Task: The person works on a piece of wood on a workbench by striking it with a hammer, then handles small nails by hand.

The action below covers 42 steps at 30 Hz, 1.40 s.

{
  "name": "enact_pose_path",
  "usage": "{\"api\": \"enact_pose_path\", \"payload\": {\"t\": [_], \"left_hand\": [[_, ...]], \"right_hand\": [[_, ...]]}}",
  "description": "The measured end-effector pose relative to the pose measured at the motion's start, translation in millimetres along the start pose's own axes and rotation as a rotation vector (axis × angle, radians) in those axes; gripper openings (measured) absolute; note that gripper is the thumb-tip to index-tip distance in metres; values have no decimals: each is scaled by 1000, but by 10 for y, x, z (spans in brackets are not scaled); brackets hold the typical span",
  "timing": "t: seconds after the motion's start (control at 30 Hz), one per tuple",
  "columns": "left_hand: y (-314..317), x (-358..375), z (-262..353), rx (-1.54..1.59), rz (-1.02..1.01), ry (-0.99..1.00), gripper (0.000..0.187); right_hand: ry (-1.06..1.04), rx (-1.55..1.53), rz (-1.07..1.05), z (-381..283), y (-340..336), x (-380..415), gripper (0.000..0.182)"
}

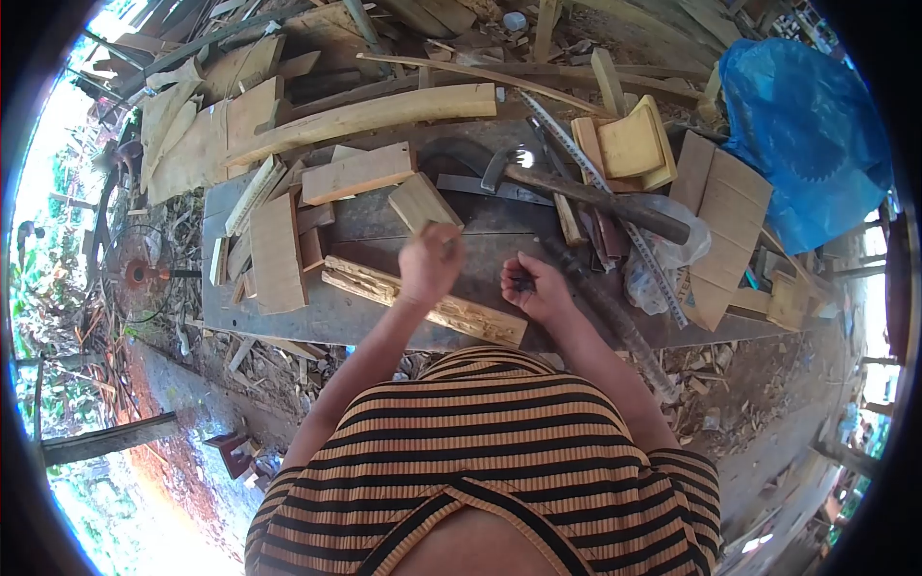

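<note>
My left hand [430, 267] is over the near middle of the dark workbench [370, 257], its fingers curled but smeared by motion. Just beyond it lies a short wooden block [425, 202]; the blur hides whether they touch. To the right, my right hand [541, 288] is closed, with something small and dark showing at its fingers. Between me and the bench middle lies a rough, gouged length of wood [471, 317], partly behind my left wrist. A hammer [605, 200] rests beyond my right hand, its head to the left.
A metal ruler [605, 192] slants across the right side, beside a clear plastic bag [663, 254] and cardboard [725, 216]. A long rod [615, 322] lies right of my right hand. Wood offcuts [279, 254] crowd the left. A blue plastic sheet [807, 144] hangs at right.
</note>
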<state>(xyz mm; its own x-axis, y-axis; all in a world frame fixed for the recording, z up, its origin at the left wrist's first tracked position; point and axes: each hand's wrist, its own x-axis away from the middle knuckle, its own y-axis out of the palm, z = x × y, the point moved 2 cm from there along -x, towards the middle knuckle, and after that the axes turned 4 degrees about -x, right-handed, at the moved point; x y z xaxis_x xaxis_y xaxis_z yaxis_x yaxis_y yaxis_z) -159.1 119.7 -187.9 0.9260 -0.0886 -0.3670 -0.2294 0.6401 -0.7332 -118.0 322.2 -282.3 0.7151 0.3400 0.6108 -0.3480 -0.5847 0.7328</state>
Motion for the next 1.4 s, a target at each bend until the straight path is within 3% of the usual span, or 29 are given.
{"api": "enact_pose_path", "payload": {"t": [0.07,0.13,0.2,0.27,0.47,0.6,0.83,0.9,1.0,1.1,1.4], "left_hand": [[-143,-90,-263,-121,-6,-20,18],[-245,-147,-313,-250,34,90,22],[-227,-116,-256,-246,-69,70,25],[-136,-83,-97,-474,-289,361,30],[193,13,-41,-815,-415,420,34],[380,130,-105,-780,-305,341,31],[328,145,-129,-737,-408,244,31],[355,135,-244,-577,-229,314,30],[297,127,-232,-431,-280,144,34],[275,53,6,-436,-347,127,34],[616,115,-189,-505,-284,333,22]], "right_hand": [[20,52,-97,-54,-53,52,30],[7,66,-106,-84,-60,109,28],[19,19,-331,-103,-68,106,29],[48,27,-372,-136,-82,113,30],[110,16,-487,-160,-182,101,34],[108,-6,-536,-163,-176,134,34],[124,13,-556,-185,-162,156,34],[115,36,-556,-183,-162,151,34],[106,51,-561,-178,-169,135,33],[108,55,-534,-179,-170,142,33],[96,70,-525,-175,-161,183,31]]}}
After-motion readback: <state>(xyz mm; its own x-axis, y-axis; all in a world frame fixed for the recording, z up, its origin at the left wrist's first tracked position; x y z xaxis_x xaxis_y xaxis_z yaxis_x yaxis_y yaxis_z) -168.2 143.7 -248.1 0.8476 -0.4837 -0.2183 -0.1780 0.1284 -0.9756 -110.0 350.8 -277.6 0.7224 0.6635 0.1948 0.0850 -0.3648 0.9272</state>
